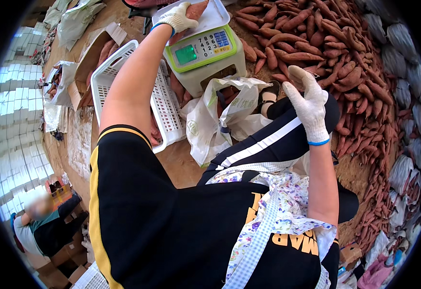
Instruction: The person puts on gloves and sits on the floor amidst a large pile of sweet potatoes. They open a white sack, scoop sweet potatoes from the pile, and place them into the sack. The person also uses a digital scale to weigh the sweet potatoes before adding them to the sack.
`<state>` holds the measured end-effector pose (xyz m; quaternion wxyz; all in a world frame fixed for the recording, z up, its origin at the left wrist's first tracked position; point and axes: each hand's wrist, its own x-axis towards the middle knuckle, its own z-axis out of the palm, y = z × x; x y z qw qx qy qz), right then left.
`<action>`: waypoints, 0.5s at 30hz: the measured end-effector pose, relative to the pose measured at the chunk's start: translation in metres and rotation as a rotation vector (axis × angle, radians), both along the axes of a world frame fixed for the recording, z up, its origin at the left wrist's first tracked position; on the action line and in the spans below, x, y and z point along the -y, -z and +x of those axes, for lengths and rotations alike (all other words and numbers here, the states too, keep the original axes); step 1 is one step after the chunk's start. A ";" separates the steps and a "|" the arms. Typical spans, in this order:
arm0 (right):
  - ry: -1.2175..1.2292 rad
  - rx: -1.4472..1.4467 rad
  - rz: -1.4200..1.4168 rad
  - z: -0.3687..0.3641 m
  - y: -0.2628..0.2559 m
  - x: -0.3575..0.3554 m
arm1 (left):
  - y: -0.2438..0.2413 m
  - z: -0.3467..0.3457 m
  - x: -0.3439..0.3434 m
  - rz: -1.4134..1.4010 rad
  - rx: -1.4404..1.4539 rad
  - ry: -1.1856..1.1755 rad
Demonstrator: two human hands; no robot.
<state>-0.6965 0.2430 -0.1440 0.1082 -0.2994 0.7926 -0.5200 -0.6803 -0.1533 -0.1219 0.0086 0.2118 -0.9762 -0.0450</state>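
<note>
My left hand (177,18), in a white knit glove, grips a sweet potato (196,10) over the white weighing pan (213,16) of a digital scale (200,48). Part of another sweet potato (176,38) shows below that hand, by the pan's near edge. The scale has a lime-green frame and a lit green display, and it rests on a pale plastic stool (219,72). Above my bent knee, my gloved right hand (309,104) is raised, thumb and fingers apart, holding nothing. Beyond its fingertips lies a large heap of sweet potatoes (304,50).
A white plastic basket (169,119) holding sweet potatoes stands under my left arm. Near the stool is a white plastic bag (205,126) with sweet potatoes inside. A cardboard box (80,81) stands farther left. Filled bags (401,86) line the right side. Another person (48,227) sits lower left.
</note>
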 end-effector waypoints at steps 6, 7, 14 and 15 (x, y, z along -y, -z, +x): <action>0.079 0.074 -0.113 -0.003 0.011 -0.011 | 0.034 0.095 0.074 0.384 -0.387 -0.155; 0.064 0.079 -0.125 -0.003 0.015 -0.012 | 0.036 0.128 0.089 0.383 -0.346 -0.147; 0.003 0.008 -0.053 0.001 0.011 -0.007 | 0.154 0.317 0.081 0.349 -0.069 -0.811; 0.020 0.011 -0.050 0.001 0.012 -0.006 | 0.176 0.329 0.077 0.366 -0.080 -0.853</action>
